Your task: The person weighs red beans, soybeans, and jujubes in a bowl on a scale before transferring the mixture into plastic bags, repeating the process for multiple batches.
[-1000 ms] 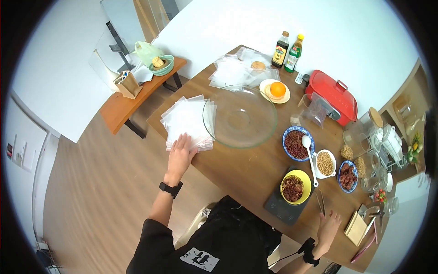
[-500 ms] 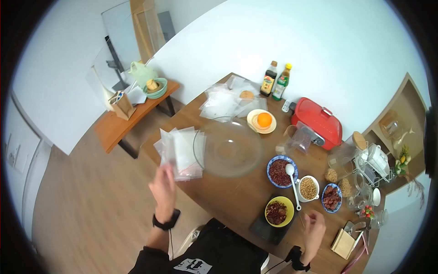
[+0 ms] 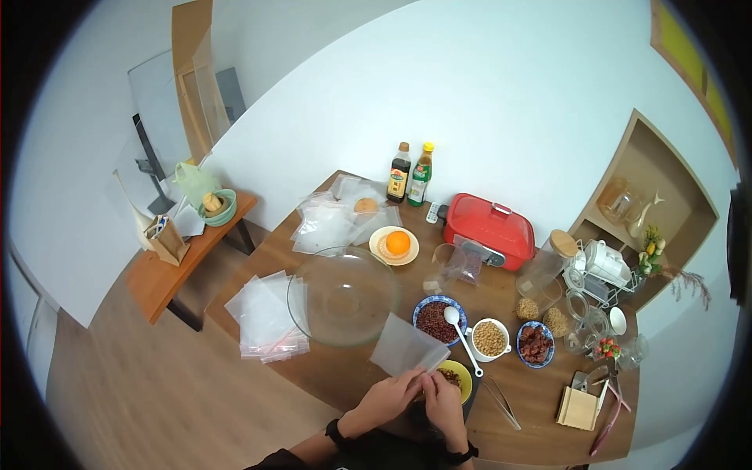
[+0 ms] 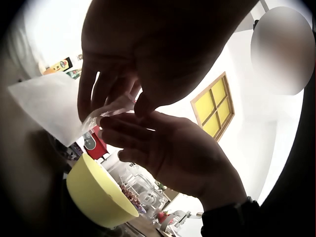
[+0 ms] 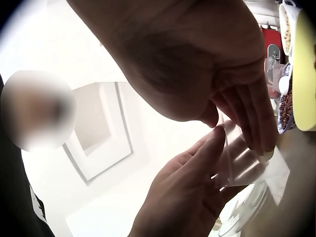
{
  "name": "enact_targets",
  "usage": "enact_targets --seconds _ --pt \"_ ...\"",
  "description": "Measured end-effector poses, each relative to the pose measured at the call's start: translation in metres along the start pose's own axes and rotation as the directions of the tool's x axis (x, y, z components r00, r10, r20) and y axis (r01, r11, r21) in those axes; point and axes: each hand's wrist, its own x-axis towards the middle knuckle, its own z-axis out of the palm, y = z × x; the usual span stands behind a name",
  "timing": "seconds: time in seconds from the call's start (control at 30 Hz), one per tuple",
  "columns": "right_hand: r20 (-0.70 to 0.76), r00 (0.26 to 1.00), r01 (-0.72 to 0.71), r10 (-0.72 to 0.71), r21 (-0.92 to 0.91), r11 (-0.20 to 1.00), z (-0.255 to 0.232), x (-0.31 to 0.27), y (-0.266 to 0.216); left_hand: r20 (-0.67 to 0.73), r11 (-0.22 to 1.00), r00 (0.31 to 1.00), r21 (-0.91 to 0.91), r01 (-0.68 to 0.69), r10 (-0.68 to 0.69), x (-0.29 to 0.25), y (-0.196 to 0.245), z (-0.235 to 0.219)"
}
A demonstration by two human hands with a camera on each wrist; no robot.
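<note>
My left hand (image 3: 382,404) and right hand (image 3: 445,404) both pinch the plastic bag (image 3: 401,345) at its near edge — it stretches forward-left, the yellow bowl (image 3: 466,379) nearer my right.

The yellow label (image 3: 398,182) and green label (image 3: 419,186) on the bottles (image 3: 403,159) are unreadable.

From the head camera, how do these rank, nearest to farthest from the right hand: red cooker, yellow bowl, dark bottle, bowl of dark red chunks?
From the right hand:
1. Yellow bowl, just beside it
2. Bowl of dark red chunks, ahead, to the right
3. Red cooker, farther back
4. Dark bottle, at the back, left
</note>
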Motion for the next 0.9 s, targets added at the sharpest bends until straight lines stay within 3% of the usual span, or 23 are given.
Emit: enact_targets --seconds 0.03,0.1,0.23,0.33,0.4,0.5,0.57,0.63,0.8,0.9 --pt "-0.012 1.000 -0.005 0.005 0.019 1.000 0.001 -0.004 0.001 0.008 1.000 1.000 -0.001 -0.007 0.007 -0.003 0.000 -0.001" --pt "0.020 0.996 -0.084 0.082 0.123 0.989 -0.002 -0.008 0.000 0.161 0.984 0.973 -0.044 0.175 -0.166 -0.005 0.000 -0.004" --pt "0.088 0.990 -0.117 0.107 0.111 0.987 -0.008 -0.007 0.008 0.142 0.982 0.982 -0.117 0.145 -0.128 -0.005 0.005 -0.006" --pt "0.101 0.987 -0.138 0.126 0.115 0.984 -0.009 -0.010 0.009 0.227 0.975 0.955 -0.069 0.212 -0.192 -0.001 0.008 -0.008" --pt "0.105 0.986 -0.143 0.130 0.136 0.980 -0.015 -0.006 0.004 0.121 0.990 0.989 -0.103 0.093 -0.080 0.002 0.004 -0.004" --pt "0.140 0.974 -0.200 0.178 0.162 0.966 -0.018 -0.005 -0.001 0.089 0.994 0.996 -0.105 0.025 -0.016 0.006 -0.001 -0.003" --pt "0.101 0.994 -0.045 0.037 0.077 0.996 -0.021 -0.003 -0.001 0.101 0.996 0.995 -0.085 0.024 -0.015 0.009 -0.002 -0.003" --pt "0.115 0.992 -0.064 0.053 0.095 0.993 -0.017 -0.004 0.007 0.109 0.997 0.994 -0.071 0.024 -0.016 0.010 -0.006 -0.001" --pt "0.110 0.990 -0.098 0.086 0.100 0.990 -0.015 -0.004 0.017 0.145 0.985 0.978 0.074 -0.158 0.147 0.014 -0.006 -0.003" --pt "0.163 0.980 -0.138 0.117 0.122 0.983 -0.024 -0.001 0.007 0.178 0.981 0.974 0.113 -0.159 0.138 0.014 -0.003 -0.003"
